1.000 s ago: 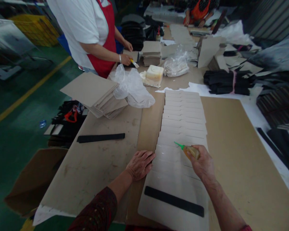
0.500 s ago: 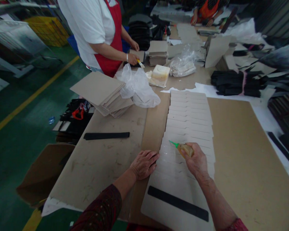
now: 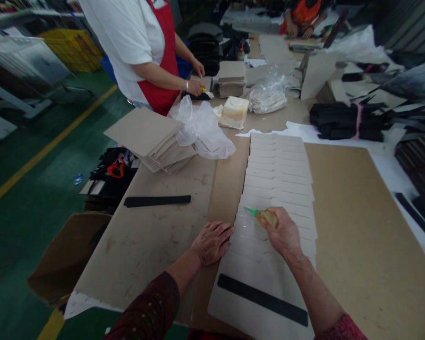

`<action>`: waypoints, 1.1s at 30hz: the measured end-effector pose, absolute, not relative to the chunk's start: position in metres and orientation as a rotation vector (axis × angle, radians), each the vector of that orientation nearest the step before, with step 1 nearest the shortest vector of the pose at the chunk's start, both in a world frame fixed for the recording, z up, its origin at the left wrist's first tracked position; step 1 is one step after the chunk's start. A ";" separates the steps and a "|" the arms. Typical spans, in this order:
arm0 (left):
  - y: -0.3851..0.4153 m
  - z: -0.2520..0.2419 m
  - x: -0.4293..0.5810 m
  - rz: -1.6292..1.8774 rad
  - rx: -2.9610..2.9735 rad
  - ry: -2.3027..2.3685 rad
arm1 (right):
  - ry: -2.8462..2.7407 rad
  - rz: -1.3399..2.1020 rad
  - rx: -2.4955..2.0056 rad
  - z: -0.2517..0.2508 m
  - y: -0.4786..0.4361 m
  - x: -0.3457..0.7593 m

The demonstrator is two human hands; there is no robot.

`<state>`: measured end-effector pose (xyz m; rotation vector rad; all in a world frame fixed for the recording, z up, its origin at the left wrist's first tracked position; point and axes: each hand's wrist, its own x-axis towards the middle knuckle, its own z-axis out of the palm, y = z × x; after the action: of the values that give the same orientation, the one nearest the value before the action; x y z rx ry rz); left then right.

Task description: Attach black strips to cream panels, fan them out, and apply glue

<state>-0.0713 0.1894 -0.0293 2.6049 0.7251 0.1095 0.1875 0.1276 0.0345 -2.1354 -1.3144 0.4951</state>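
Observation:
My right hand [image 3: 285, 232] is wrapped round a small glue bottle [image 3: 268, 219] with amber contents and a green nozzle pointing left. Its tip is over a row of overlapping grey cardboard sheets [image 3: 276, 189], near their left edge. Shiny spots show on the sheets below the nozzle. My left hand [image 3: 213, 242] lies flat, palm down, with its fingertips at the left edge of the row. Across the nearest sheet lies a black strip [image 3: 262, 299]. Another black strip [image 3: 157, 201] rests on the table to the left.
A stack of cardboard [image 3: 145, 134] and a plastic bag [image 3: 207, 132] stand at the table's left back. Behind them a co-worker in a red apron [image 3: 163, 66] holds a brush beside a glue tub [image 3: 233, 112]. Bundled black strips [image 3: 347, 122] lie at the back right.
My right hand has moved the glue bottle slightly left, its nozzle nearer the sheets' left edge. My left hand stays put. The co-worker's brush has shifted a little.

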 end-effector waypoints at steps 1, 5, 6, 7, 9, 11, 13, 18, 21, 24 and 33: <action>0.189 -0.029 -0.071 0.104 2.600 0.724 | -1.293 0.490 -2.152 0.035 0.123 0.193; 0.190 -0.026 -0.071 0.096 2.587 0.728 | -1.138 0.464 -2.192 0.037 0.101 0.218; 0.190 -0.026 -0.071 0.091 2.588 0.728 | -1.094 0.459 -2.188 0.039 0.095 0.224; 0.190 -0.025 -0.071 0.084 2.589 0.727 | -1.052 0.459 -2.184 0.040 0.089 0.230; 0.190 -0.025 -0.071 0.071 2.591 0.726 | -0.970 0.460 -2.188 0.043 0.079 0.240; 0.191 -0.026 -0.071 0.069 2.591 0.727 | -0.896 0.452 -2.203 0.045 0.072 0.248; 0.191 -0.027 -0.071 0.070 2.592 0.729 | -0.859 0.445 -2.203 0.046 0.069 0.256; 0.191 -0.031 -0.072 0.070 2.601 0.741 | -0.928 0.497 -2.175 0.036 0.073 0.268; 0.191 -0.032 -0.071 0.085 2.601 0.751 | -0.995 0.520 -2.151 0.028 0.079 0.261; 0.191 -0.033 -0.072 0.107 2.597 0.756 | -0.995 0.563 -2.111 0.024 0.084 0.246; 0.208 -0.034 -0.071 0.398 2.494 0.717 | -0.718 0.526 -2.015 0.036 0.102 0.226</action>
<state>-0.0714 0.2078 -0.0342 2.4940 0.7166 0.3977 0.2263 0.1020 0.0359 -2.0149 -0.7181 0.5259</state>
